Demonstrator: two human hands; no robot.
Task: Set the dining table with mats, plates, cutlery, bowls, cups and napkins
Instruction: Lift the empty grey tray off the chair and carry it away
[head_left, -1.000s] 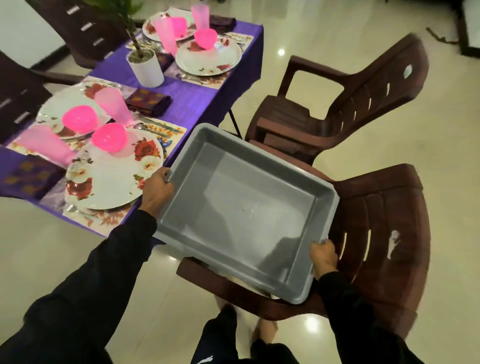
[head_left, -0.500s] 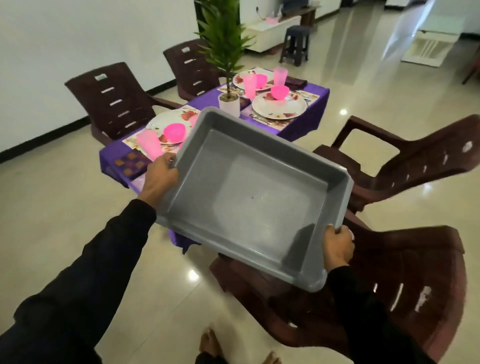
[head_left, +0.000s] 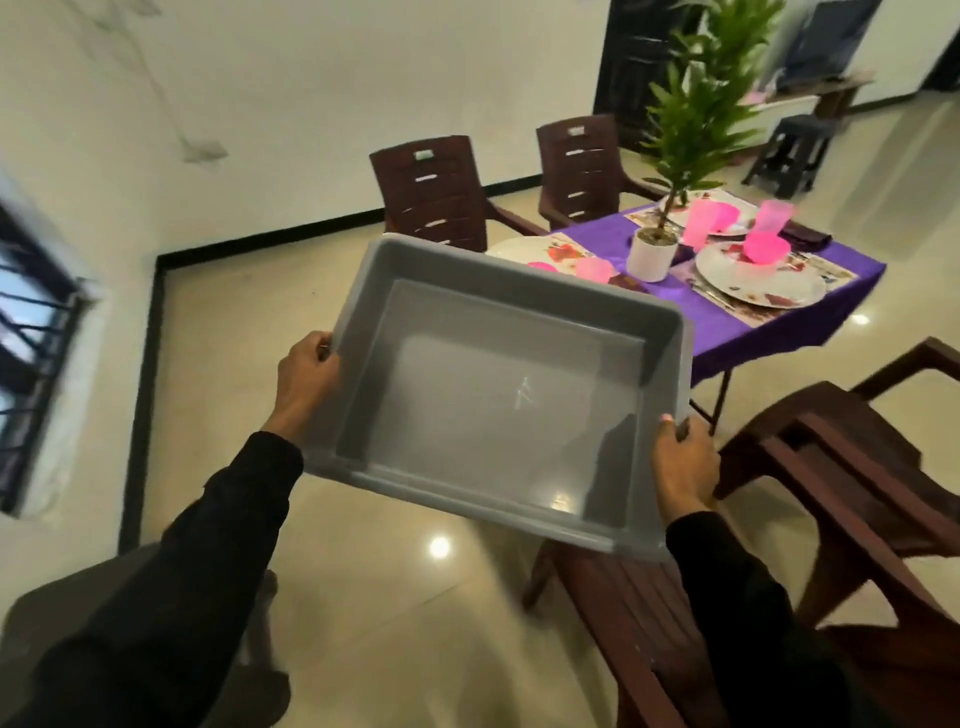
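Note:
I carry an empty grey plastic tub (head_left: 498, 395) in front of me, above the floor. My left hand (head_left: 306, 376) grips its left rim and my right hand (head_left: 683, 462) grips its near right corner. Behind it stands the table with a purple cloth (head_left: 753, 327). On the cloth lie floral mats, a white flowered plate (head_left: 763, 286) with a pink bowl (head_left: 765, 248), pink cups (head_left: 698, 222) and a dark folded napkin (head_left: 808, 236). The tub hides the near left place settings.
A potted green plant in a white pot (head_left: 652, 254) stands mid-table. Brown plastic chairs (head_left: 441, 197) stand behind the table and another chair (head_left: 852, 467) at my right. A dark stool (head_left: 795, 150) is far right. Glossy tiled floor lies ahead, a barred window at left.
I have lifted the tub off the near chair and turned left with it. The table now sits farther off at the upper right; both hands keep their hold.

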